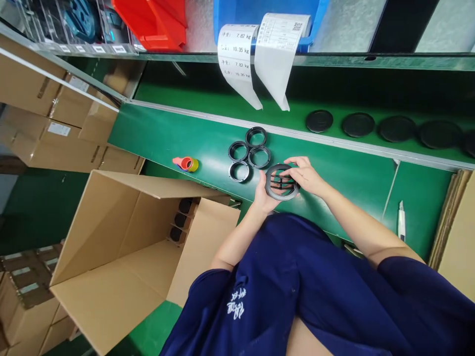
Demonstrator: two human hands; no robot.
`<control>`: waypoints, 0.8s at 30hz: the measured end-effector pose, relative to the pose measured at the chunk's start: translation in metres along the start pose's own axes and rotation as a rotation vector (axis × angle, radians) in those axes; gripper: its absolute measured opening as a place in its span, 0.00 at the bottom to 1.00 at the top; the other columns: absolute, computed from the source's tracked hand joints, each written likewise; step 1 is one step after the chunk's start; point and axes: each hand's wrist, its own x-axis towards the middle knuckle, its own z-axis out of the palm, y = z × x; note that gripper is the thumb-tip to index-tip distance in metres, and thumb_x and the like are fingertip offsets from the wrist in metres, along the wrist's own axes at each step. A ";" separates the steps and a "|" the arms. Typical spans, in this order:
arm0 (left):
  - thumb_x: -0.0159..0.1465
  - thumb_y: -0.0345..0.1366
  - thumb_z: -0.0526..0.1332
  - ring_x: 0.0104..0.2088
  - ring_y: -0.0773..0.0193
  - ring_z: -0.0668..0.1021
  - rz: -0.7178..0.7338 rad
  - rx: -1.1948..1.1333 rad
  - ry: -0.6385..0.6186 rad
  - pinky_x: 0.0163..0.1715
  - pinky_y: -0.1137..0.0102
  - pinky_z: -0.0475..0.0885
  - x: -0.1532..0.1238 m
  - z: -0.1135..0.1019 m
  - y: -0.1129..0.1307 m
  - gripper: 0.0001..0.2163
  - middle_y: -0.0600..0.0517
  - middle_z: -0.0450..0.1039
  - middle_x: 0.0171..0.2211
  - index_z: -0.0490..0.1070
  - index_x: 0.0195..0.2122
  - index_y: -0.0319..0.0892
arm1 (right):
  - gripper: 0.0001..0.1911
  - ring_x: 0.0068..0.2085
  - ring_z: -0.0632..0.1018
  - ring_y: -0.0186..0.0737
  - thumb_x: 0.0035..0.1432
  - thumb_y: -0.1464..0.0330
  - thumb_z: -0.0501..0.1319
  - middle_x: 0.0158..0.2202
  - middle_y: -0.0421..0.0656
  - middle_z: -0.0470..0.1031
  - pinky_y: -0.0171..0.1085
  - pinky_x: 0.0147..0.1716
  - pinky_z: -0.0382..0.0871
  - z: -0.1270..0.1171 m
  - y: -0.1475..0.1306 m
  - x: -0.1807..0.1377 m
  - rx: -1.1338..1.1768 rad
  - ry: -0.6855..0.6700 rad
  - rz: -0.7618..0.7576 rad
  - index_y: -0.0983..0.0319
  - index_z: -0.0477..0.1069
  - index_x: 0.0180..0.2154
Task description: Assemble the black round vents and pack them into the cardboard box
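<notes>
A round black air vent (271,190) with a ring-shaped rim and crossing slats is held over the near edge of the green bench. My left hand (264,197) grips it from the left and below, fingers showing behind the slats. From the right, my right hand (306,177) has its fingers bent onto the upper right rim and slats; its thumb is partly hidden. Just beyond, to the left, several black rings (239,171) lie grouped on the bench (345,173).
Left of the rings lies a small red and yellow roll-shaped item (187,163). An open carton (122,291) holding black round parts stands at lower left. Black discs (358,124) line the back ledge. A utility knife (401,222) lies right. Printed labels (237,59) hang from the shelf.
</notes>
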 end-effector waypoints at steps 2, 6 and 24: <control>0.71 0.66 0.47 0.58 0.34 0.79 0.009 -0.021 0.002 0.57 0.28 0.68 -0.003 -0.004 0.001 0.38 0.32 0.79 0.54 0.74 0.59 0.37 | 0.35 0.60 0.70 0.53 0.75 0.44 0.44 0.57 0.47 0.75 0.57 0.64 0.66 0.002 -0.002 0.005 0.060 0.009 0.043 0.53 0.86 0.44; 0.70 0.67 0.47 0.55 0.36 0.81 0.016 -0.051 0.014 0.56 0.29 0.70 -0.005 -0.011 0.006 0.38 0.34 0.80 0.50 0.73 0.60 0.38 | 0.37 0.61 0.71 0.52 0.75 0.44 0.40 0.58 0.47 0.75 0.58 0.67 0.64 0.002 -0.006 0.010 0.079 0.025 0.100 0.53 0.84 0.49; 0.70 0.48 0.65 0.37 0.61 0.80 0.144 0.182 0.840 0.43 0.64 0.80 0.119 -0.080 0.029 0.14 0.53 0.70 0.32 0.65 0.38 0.45 | 0.62 0.66 0.61 0.74 0.51 0.42 0.70 0.70 0.61 0.51 0.69 0.62 0.63 0.061 0.054 0.022 -0.408 -0.212 0.285 0.56 0.46 0.77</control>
